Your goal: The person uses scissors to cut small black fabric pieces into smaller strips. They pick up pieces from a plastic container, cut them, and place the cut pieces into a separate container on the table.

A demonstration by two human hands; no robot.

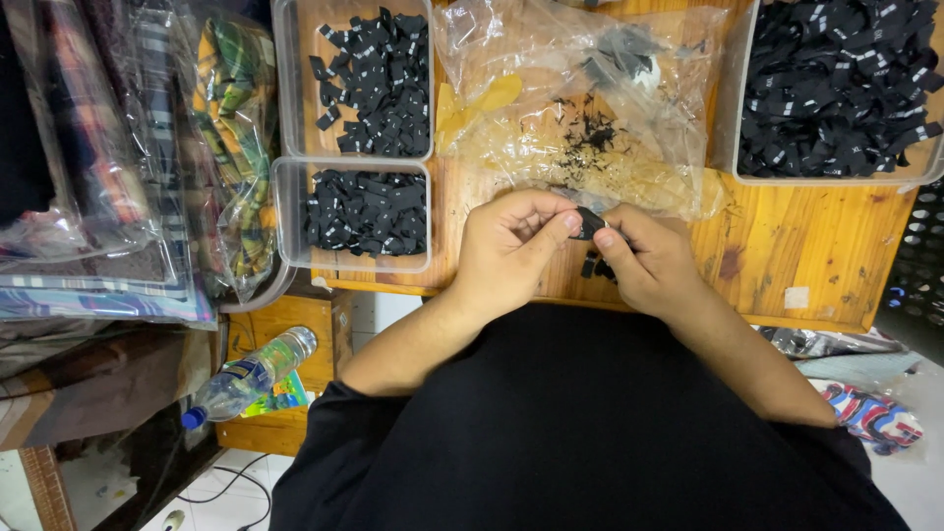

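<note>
At frame centre, the left hand (pixel 511 246) and right hand (pixel 644 258) meet, both pinching one black label (pixel 589 223) between fingertips. It sits just above the right thumb, over the wooden table (pixel 777 246).

On the wooden table (pixel 787 246), two trays of folded labels are sitting one behind the other at the left, the near tray (pixel 356 214) just in front of the far tray (pixel 359 79), while a larger tray (pixel 836 88) is standing at the right and a crumpled plastic bag (pixel 580 108) is lying between them. The left hand (pixel 511 246) and right hand (pixel 644 261) are meeting over the table's near edge, just in front of the bag, pinching a small label (pixel 590 224) between them. Left of the table, bagged fabrics (pixel 147 147) are lying stacked, and a water bottle (pixel 251 379) is lying below the near tray.
</note>
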